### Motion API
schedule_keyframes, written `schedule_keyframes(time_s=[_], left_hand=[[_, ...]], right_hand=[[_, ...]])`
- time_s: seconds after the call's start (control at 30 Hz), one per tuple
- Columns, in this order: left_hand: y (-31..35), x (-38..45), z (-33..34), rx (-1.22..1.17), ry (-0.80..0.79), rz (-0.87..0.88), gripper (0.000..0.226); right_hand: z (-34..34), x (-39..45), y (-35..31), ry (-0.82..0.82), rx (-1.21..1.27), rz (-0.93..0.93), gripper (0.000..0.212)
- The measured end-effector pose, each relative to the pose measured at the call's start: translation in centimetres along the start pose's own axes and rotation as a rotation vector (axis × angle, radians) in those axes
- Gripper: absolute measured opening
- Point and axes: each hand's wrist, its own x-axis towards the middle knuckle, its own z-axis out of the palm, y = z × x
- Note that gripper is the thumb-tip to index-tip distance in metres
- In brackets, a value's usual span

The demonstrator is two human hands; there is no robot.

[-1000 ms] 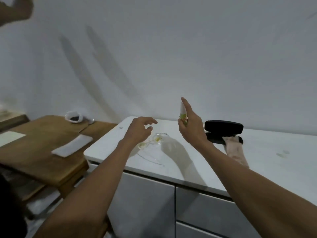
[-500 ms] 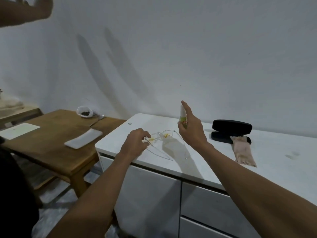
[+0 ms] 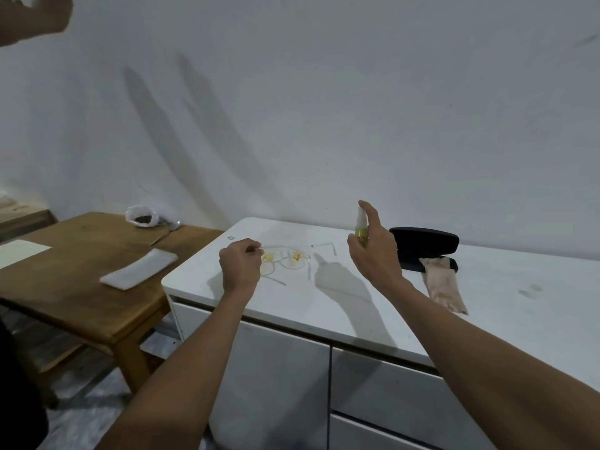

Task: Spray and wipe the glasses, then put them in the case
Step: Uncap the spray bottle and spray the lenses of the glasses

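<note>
Clear-framed glasses, yellow smears on both lenses, now off the white counter – one temple pinched in the left hand, front tilted toward the right. One second back that hand was open above them; half a second back the fingers had just closed on the temple. Lift confirmed by the shadow of frame and temples on the counter beneath.

Right hand unchanged over the interval: wrapped round the small spray, white top with green label, index finger resting on the nozzle head. Nozzle appears to face left toward the lenses, though too small to be sure. No mist visible, so spraying judged not yet begun.

Case – black, lid open – sits on the counter to the right, just behind the right hand. Beige cloth lies with one end in the case mouth, the rest on the counter.

Meaning for the task: glasses are presented to the spray, first step about to start; wiping and casing all remain. Next move calls for a short press aimed at the smeared lenses
</note>
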Motion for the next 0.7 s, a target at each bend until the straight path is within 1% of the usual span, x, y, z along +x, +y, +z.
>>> schedule_keyframes(time_s=[0.1, 0.17, 0.3, 0.37, 0.47, 0.7], left_hand=[[0.3, 0.6, 0.2, -0.086, 0.019, -0.065, 0.01], [0.7, 0.9, 0.4, -0.113, 0.021, -0.083, 0.009], [1.3, 1.8, 0.7, -0.191, 0.023, -0.084, 0.009], [1.8, 2.0, 0.9, -0.231, 0.02, -0.096, 0.008], [2.7, 2.1, 1.1, -0.296, 0.02, -0.098, 0.011], [3.2, 2.6, 1.0, -0.327, 0.01, -0.099, 0.012]], right_hand=[[0.2, -0.8, 1.0, 0.011, -0.007, 0.035, 0.061], [0.6, -1.5, 1.3, -0.009, -0.019, 0.021, 0.057], [1.8, -2.2, 1.1, -0.057, -0.066, -0.075, 0.041], [2.3, -2.2, 0.6, -0.086, -0.08, -0.139, 0.037], [3.0, -2.0, -0.1, -0.117, -0.088, -0.213, 0.036], [4.1, -1.2, -0.6, -0.086, -0.174, -0.301, 0.043]])
